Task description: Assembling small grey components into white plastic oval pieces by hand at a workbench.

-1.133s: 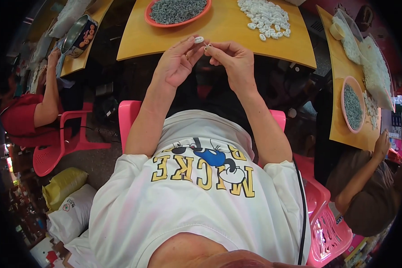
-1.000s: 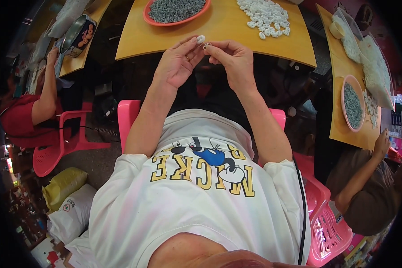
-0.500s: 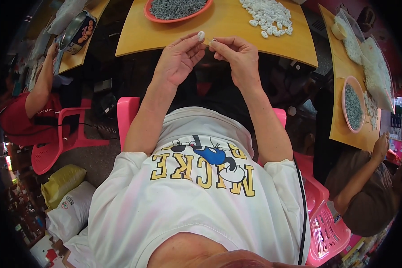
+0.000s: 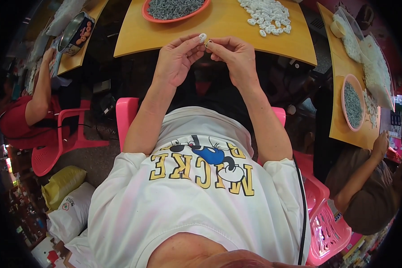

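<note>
My left hand (image 4: pixel 177 58) pinches a small white oval plastic piece (image 4: pixel 203 37) between thumb and fingertips. A dark hole shows in the face of that piece. Close beside it, my right hand (image 4: pixel 236 58) is closed in a pinch on something tiny, too small to make out. Both hands are held just in front of the near edge of the wooden table (image 4: pixel 174 38). Beyond them, a red-orange basin (image 4: pixel 177 20) holds many small grey parts. White oval pieces (image 4: pixel 269 20) like the held one lie in a loose heap at the table's far right.
On the right, another table (image 4: pixel 339 116) carries a pink basin (image 4: pixel 353 102) of grey parts and bags of white pieces (image 4: pixel 376 67). A person in brown (image 4: pixel 366 192) sits there. At left, a person in red (image 4: pixel 31 114) sits by a tin (image 4: pixel 77 35). Sacks (image 4: pixel 69 178) stand behind.
The white piece in my left hand has turned so that its hole shows. My right fingertips have come slightly nearer to it.
</note>
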{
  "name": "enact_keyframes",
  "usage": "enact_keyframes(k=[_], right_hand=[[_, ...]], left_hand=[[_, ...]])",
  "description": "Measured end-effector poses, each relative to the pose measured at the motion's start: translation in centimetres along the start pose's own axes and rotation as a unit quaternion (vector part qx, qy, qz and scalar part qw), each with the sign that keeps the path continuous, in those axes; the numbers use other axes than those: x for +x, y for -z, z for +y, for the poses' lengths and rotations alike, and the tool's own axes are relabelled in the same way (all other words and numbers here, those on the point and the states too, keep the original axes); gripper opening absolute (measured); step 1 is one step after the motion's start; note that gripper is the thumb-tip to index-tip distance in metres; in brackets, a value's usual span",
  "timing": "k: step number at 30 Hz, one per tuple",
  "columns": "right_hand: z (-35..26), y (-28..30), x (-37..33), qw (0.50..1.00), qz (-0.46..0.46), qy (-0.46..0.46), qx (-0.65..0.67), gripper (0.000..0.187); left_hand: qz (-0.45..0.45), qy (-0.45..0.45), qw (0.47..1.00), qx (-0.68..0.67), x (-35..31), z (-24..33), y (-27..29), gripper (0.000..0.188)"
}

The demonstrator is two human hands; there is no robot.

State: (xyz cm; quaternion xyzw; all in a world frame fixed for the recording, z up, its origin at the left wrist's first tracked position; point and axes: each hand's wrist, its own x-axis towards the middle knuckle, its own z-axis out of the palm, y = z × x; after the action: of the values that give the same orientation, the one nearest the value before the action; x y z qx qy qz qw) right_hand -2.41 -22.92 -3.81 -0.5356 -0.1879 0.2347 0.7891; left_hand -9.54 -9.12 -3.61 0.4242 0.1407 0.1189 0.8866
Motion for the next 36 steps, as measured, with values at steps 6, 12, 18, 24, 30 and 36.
enact_keyframes(k=[6,12,18,24,30,36], right_hand=[[0.0,0.0,0.0,1.000,0.004,-0.001,-0.010,0.016],[0.2,0.1,0.0,1.000,0.007,0.010,-0.024,0.020],[-0.1,-0.2,-0.1,0.999,-0.028,0.018,-0.034,0.032],[0.3,0.2,0.1,0.995,-0.103,0.002,-0.021,0.034],[0.2,-0.1,0.1,0.993,-0.117,0.004,-0.007,0.030],[0.0,0.0,0.0,0.997,-0.078,0.004,0.006,0.027]], left_hand=[[-0.005,-0.040,0.999,0.031,0.0,-0.2,-0.1,0.017],[-0.014,-0.102,0.985,0.135,-0.2,-0.5,-0.3,0.017],[-0.038,-0.099,0.978,0.179,0.0,0.5,0.5,0.018],[-0.059,-0.071,0.976,0.195,-0.3,1.4,0.6,0.018],[-0.082,-0.071,0.974,0.196,-0.5,1.7,0.9,0.020],[-0.142,-0.072,0.970,0.185,-1.1,2.3,0.1,0.025]])
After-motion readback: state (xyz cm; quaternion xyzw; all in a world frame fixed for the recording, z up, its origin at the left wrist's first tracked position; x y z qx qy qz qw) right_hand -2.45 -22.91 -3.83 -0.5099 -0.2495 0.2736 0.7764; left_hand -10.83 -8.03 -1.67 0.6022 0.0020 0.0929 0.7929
